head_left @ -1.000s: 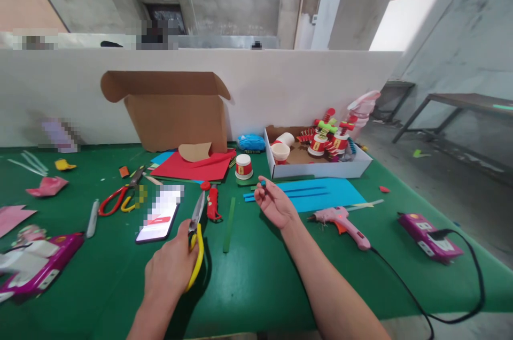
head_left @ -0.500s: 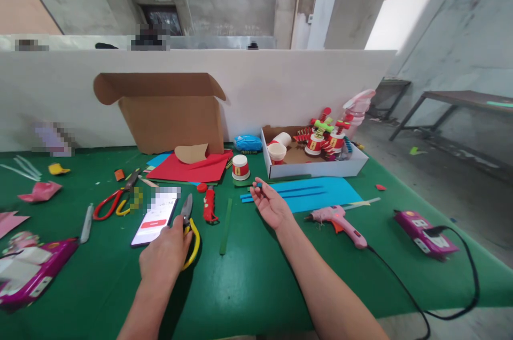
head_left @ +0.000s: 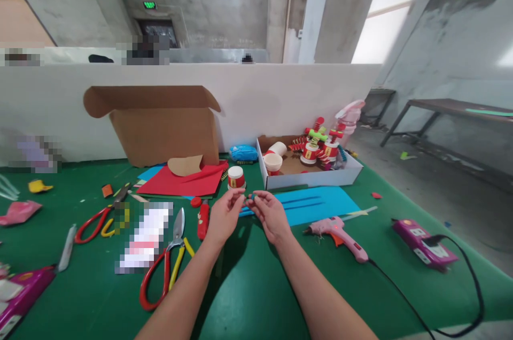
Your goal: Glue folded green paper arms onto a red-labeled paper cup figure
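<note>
My right hand pinches a small blue piece of folded paper, mostly covered by the fingertips. Its fingers almost meet those of my left hand, which are pressed together; whatever they grip is too small to make out. Both hands are over the table, just in front of a red and white paper cup. Left of my left forearm lie scissors with red and yellow handles. A red utility knife is beside my left hand. Blue paper with cut strips lies behind my right hand.
A pink glue gun with a black cord lies to the right, near a purple power block. A white-sided box holds cups and paper figures. Red paper, a phone and more scissors are at left.
My left hand has let go of the scissors, which now lie on the table, and has moved right to meet my right hand. The right hand still holds the small blue piece.
</note>
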The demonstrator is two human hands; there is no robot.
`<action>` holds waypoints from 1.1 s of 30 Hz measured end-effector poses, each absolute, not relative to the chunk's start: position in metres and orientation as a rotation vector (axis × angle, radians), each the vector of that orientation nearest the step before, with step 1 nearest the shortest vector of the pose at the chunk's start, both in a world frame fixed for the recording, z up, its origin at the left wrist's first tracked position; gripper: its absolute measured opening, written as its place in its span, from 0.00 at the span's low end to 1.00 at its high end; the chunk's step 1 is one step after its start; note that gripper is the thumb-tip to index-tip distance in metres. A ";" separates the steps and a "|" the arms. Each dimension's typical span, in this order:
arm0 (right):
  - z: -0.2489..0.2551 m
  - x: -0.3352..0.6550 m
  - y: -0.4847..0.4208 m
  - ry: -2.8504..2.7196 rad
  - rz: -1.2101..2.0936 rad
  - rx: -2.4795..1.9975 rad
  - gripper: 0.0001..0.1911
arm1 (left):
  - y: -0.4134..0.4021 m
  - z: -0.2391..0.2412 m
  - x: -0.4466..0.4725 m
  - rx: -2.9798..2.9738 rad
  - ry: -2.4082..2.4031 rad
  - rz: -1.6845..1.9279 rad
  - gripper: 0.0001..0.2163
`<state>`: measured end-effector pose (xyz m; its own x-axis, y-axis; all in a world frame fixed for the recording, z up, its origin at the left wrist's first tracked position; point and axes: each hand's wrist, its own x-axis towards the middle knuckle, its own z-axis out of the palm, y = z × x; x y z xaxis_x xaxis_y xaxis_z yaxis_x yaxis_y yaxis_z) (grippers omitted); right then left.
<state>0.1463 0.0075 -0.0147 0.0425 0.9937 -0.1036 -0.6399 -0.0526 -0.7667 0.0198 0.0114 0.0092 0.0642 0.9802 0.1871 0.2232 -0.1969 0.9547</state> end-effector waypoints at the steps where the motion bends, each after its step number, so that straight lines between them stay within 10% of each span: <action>1: -0.015 0.145 0.007 -0.652 1.425 -0.801 0.13 | 0.012 0.003 0.020 1.471 1.210 1.223 0.19; 12: -0.009 0.145 0.002 -1.223 0.960 -1.064 0.07 | 0.013 -0.013 0.017 1.241 1.109 1.207 0.21; 33: -0.019 0.129 -0.004 -1.224 1.154 -0.977 0.16 | 0.006 -0.014 0.025 1.588 1.114 1.191 0.06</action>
